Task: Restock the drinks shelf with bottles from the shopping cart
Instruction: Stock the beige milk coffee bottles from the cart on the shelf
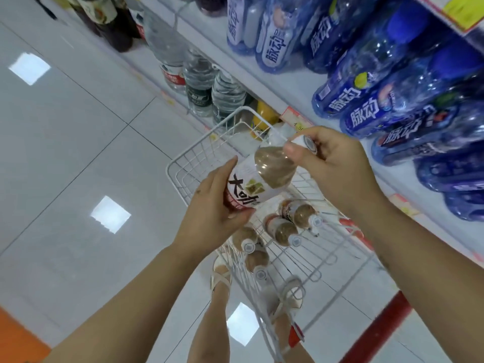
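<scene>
Left hand (pixel 217 205) grips the lower, labelled part of a bottle (pixel 262 179), fingers & thumb curled round it; right hand (pixel 332 163) pinches the same bottle at the neck, just under the white cap. Bottle is thus held btwn both hands, tilted, cap end up toward the right hand, base down in the left. It has a white label w/ black characters and a brownish drink inside. It sits in the air above the white wire cart (pixel 183 163), not touching it. Directly below the hands, four more bottles (pixel 282 230) of the same kind lie on the cart bottom, caps pointing toward the person, close together, some touching. Nearer the person than the hands, a red handle bar (pixel 377 328) runs across the cart's near end. Under the left forearm, sandalled feet (pixel 221 277) stand on the pale tiled floor (pixel 78 166), which spreads out left of the left hand. Right of the right hand & beyond it runs the shelf (pixel 288 82), a white board packed w/ blue bottles (pixel 372 100) bearing white lettering. Beyond the hands, past the cart's far end, clear water bottles (pixel 200 82) stand on a lower level; an orange-yellow bottle (pixel 264 116) shows thru the wire there. Farther off still, dark bottles (pixel 115 27) at top left.
</scene>
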`<state>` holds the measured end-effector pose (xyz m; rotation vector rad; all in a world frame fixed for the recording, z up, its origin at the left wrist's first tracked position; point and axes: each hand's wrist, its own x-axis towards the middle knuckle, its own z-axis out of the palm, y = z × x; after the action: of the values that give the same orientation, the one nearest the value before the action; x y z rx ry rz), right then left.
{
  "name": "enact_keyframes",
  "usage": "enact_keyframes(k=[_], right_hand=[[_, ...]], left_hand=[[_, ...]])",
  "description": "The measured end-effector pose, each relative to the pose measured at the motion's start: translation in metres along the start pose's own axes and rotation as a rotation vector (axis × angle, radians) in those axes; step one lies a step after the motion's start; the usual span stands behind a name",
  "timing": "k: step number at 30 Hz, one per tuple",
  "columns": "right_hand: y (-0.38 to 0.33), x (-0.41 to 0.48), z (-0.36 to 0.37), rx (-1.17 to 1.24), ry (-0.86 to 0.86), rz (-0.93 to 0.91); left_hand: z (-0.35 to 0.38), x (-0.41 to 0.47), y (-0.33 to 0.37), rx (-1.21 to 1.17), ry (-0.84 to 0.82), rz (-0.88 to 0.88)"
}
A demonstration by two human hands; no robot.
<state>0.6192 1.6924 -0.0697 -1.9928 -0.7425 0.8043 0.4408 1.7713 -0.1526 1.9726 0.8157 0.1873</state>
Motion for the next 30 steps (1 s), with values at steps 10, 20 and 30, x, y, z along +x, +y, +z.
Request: enact_keyframes(k=[10, 20, 30], right_hand=[[0.09, -0.017, 0.068, -0.173, -0.312, 0.334], [0.157, -0.043, 0.134, -0.574, -0.566, 0.358], [0.071, -0.038, 0.039, -0.358, -0.147, 0.141]], left_hand=[[-0.017, -0.03, -0.033, -0.024, 0.226, -0.287], [-0.024, -0.046, -0.061, -0.07, 0.249, -0.376], [-0.024, -0.053, 0.009, -0.141, 0.28, -0.291]])
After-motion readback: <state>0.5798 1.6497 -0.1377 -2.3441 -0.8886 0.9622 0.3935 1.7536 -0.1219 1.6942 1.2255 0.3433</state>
